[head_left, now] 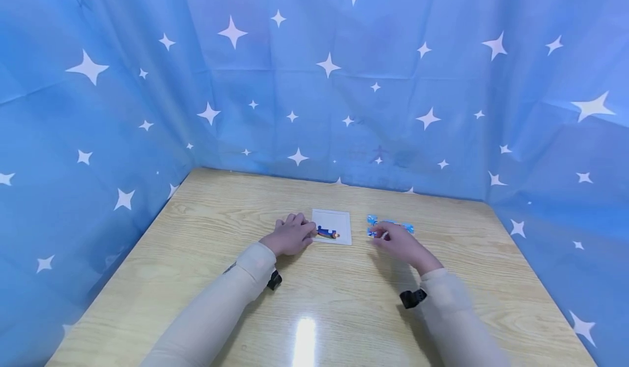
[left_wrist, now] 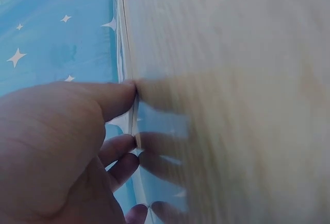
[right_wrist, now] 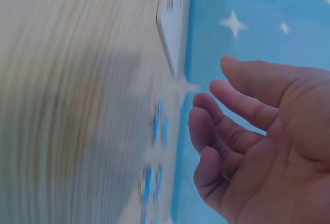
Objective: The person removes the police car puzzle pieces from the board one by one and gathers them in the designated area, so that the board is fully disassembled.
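A white puzzle tray lies flat on the table. Dark blue and orange puzzle pieces sit along its near side. At the tray's left edge rests my left hand; in the left wrist view its thumb and fingertips touch down at the surface. My right hand hovers over several light blue puzzle pieces right of the tray, partly covering them. The right wrist view shows its fingers loosely bent with nothing between them, apart from the loose pieces.
The wooden table reaches back to a blue curtain with white stars, which also hangs along both sides. A bright reflection lies on the table's near part. Each wrist wears a small black camera.
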A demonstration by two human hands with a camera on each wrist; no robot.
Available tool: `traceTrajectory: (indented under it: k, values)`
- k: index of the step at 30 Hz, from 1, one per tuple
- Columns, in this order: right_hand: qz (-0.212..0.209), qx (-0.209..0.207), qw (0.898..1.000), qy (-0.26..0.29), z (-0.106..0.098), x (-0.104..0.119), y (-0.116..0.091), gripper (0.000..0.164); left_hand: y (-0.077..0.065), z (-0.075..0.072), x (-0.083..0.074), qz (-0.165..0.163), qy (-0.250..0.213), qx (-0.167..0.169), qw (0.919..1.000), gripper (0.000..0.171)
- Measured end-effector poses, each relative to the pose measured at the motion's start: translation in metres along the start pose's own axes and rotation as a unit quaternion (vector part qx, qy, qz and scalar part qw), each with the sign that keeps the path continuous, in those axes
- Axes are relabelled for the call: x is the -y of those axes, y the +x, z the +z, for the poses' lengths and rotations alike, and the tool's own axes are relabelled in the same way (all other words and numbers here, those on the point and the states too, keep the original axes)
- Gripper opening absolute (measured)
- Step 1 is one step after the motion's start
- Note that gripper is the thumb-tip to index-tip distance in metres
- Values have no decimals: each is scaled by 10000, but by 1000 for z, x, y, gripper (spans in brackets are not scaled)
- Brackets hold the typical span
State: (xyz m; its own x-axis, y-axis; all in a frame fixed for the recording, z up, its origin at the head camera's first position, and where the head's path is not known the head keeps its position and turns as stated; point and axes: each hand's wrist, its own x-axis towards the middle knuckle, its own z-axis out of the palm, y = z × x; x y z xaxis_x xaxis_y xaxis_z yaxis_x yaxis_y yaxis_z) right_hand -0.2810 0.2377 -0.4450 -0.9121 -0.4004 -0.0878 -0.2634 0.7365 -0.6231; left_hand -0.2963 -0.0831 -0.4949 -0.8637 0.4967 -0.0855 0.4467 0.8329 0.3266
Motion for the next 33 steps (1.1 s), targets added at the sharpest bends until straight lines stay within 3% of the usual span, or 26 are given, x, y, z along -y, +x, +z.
traceTrajectory:
  k: [4, 10, 17, 21, 26, 33]
  values:
    - [-164, 133, 9998, 41, 16, 14, 19, 27, -4, -4, -2, 13, -43, -14, 10000, 10]
    - [-83, 382, 9992, 111, 37, 33, 38, 28, -7, -10, -8, -33, 30, 11, 10000, 6]
    - [-145, 408, 9969, -652, 56, 47, 55, 30, -6, -10, -8, -78, 39, 38, 10000, 8]
    - [-48, 339, 9944, -1003, 64, 49, 58, 33, -8, -13, -9, -51, 48, 36, 10000, 7]
    - [39, 58, 9953, -962, 68, 52, 59, 29, -11, -17, -13, -23, 0, -4, 10000, 6]
    - [82, 30, 9966, -820, 71, 56, 59, 18, -10, -15, -16, -59, 53, -5, 10000, 5]
